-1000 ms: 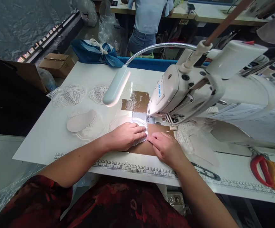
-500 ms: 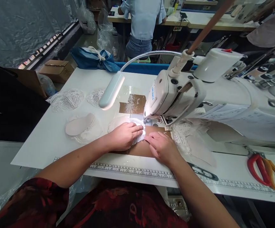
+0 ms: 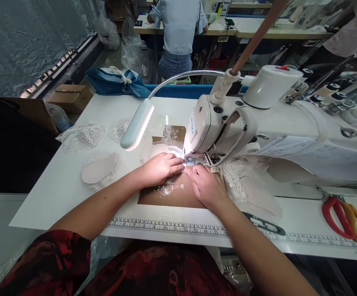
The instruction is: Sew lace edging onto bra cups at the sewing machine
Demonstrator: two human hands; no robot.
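Observation:
A white lace bra cup (image 3: 173, 150) lies at the needle of a white sewing machine (image 3: 191, 135), partly hidden under my hands. My left hand (image 3: 160, 169) rests flat on it, fingers stretched towards the presser foot. Just right of the needle, my right hand (image 3: 208, 185) has its thumb and bent fingers closed at the cup's near edge; the exact grip is hard to see. Brown board covered with clear tape (image 3: 172, 193) lies beneath both hands. A small lamp (image 3: 137, 125) lights the needle area.
More lace cups (image 3: 84, 136) and a pale pad (image 3: 100, 168) lie to the left. White lace pieces (image 3: 240, 183) sit under the machine arm. Scissors with red and orange handles (image 3: 347, 220) lie at the right. A ruler strip (image 3: 166, 227) runs along the front edge. Another person (image 3: 178, 33) sits ahead.
The lace cup has moved away from me past the needle, and more brown board shows in front. Both hands have shifted slightly forward with it. The whole view has shifted a little.

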